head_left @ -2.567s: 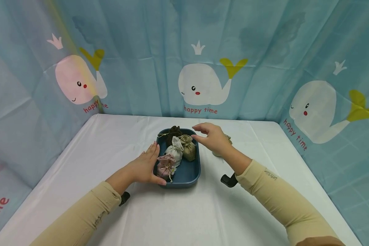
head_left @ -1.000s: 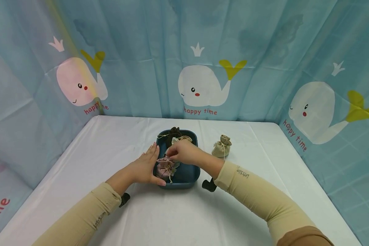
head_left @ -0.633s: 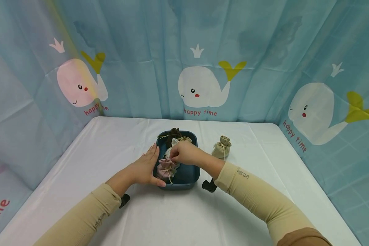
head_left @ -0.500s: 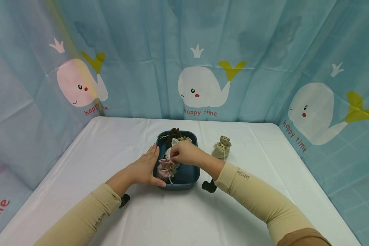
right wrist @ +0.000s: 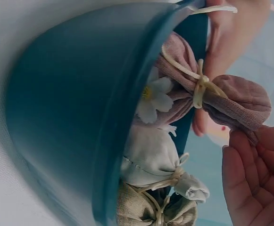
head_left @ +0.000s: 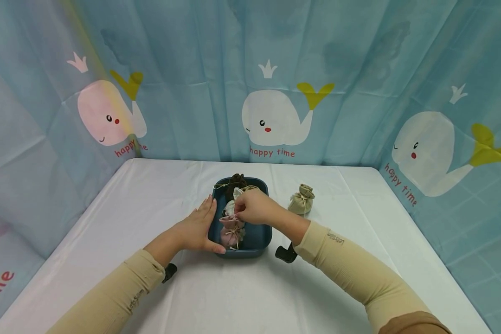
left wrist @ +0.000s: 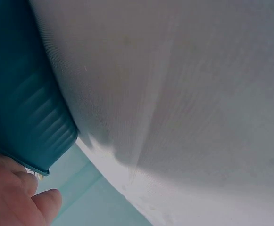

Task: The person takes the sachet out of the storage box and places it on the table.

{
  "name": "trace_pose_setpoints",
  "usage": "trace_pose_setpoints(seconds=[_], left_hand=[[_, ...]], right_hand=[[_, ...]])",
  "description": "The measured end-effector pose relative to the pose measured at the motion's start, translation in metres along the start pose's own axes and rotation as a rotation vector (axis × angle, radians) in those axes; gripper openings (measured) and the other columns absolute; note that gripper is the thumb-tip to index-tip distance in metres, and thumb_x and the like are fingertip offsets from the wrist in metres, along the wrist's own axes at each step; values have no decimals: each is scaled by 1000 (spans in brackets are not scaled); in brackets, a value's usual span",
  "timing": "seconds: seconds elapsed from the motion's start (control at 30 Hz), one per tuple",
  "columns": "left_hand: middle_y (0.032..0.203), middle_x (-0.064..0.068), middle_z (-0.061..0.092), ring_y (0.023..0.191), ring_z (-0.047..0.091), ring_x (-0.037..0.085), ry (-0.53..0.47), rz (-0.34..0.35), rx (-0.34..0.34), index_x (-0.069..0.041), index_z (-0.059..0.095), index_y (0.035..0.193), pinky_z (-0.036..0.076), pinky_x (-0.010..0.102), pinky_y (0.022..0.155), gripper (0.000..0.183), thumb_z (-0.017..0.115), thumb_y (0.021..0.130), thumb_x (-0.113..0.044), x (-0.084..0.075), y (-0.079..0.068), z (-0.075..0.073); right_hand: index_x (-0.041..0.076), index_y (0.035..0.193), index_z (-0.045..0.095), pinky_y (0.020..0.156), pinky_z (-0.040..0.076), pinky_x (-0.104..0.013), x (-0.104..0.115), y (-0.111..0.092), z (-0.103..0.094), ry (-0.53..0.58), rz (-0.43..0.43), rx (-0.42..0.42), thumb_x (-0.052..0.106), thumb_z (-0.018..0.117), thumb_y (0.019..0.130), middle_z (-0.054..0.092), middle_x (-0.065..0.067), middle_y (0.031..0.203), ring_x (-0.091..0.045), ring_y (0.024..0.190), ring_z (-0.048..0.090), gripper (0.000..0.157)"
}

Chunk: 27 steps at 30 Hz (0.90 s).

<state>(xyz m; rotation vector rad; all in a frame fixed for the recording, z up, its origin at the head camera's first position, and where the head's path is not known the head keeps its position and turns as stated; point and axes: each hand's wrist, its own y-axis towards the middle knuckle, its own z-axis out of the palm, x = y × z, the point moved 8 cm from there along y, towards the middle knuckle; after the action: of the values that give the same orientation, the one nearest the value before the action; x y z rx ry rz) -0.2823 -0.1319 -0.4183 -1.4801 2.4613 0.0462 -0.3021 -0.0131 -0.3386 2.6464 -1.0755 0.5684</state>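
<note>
A dusty-pink drawstring pouch (head_left: 232, 235) sits in the near part of a dark blue tub (head_left: 244, 254). My right hand (head_left: 256, 208) reaches over the tub and pinches the pouch's gathered top between thumb and fingers; the right wrist view shows the pinch and a white flower on the pouch (right wrist: 177, 61). Against the tub's left side lies my left hand (head_left: 197, 226), fingers straight along the rim and thumb at the near corner. Behind the pink pouch are a white pouch (right wrist: 151, 155), a khaki pouch (right wrist: 139, 207) partly covered by my right hand, and a dark brown pouch (head_left: 234, 184).
To the right of the tub, a beige-green drawstring pouch (head_left: 301, 202) stands on the white tablecloth (head_left: 234, 297). Blue curtains (head_left: 183, 116) with printed whales enclose the table at the back and sides. A black wrist mount (head_left: 285, 253) hangs below my right wrist.
My right hand came from beside the beige-green pouch into the tub and took hold of the pink pouch's top. The pink pouch has shifted slightly right. My left hand has stayed put.
</note>
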Motion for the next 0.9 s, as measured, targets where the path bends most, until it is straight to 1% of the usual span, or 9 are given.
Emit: trace_pose_setpoints(seconds=[0.2, 0.33, 0.5, 0.63, 0.9], left_hand=[[151, 20, -8, 139, -1, 33, -5, 1, -2, 4, -1, 145, 17, 54, 106, 138, 50, 53, -87, -1, 0, -1], [151, 20, -8, 139, -2, 33, -1, 1, -1, 3, -2, 145, 16, 53, 107, 138, 51, 54, -86, -2, 0, -2], [151, 19, -10, 139, -1, 33, 0, 2, -3, 3, -3, 145, 16, 53, 107, 137, 53, 54, -85, -1, 0, -1], [151, 20, -10, 139, -1, 33, 3, 5, -8, 2, -3, 145, 17, 53, 106, 137, 53, 55, -85, -1, 0, -1], [151, 19, -10, 139, -1, 33, 12, -6, -5, 2, -2, 145, 16, 53, 107, 136, 55, 55, -83, 0, 1, 1]], right_hand=[[18, 65, 67, 51, 42, -21, -4, -4, -6, 18, 32, -4, 11, 64, 81, 57, 10, 59, -7, 57, 50, 18], [18, 67, 68, 53, 43, -22, -7, -8, -14, 54, 63, -27, 10, 64, 81, 59, 9, 63, -8, 60, 52, 17], [17, 69, 70, 53, 45, -24, -12, -13, -24, 91, 113, -51, 9, 64, 81, 60, 8, 63, -11, 59, 53, 15], [17, 70, 70, 52, 44, -24, -17, -16, -32, 113, 157, -58, 9, 62, 81, 60, 6, 62, -12, 59, 52, 16], [12, 77, 71, 56, 46, -26, -23, -26, -56, 169, 216, -106, 10, 63, 82, 64, 2, 69, -13, 63, 56, 10]])
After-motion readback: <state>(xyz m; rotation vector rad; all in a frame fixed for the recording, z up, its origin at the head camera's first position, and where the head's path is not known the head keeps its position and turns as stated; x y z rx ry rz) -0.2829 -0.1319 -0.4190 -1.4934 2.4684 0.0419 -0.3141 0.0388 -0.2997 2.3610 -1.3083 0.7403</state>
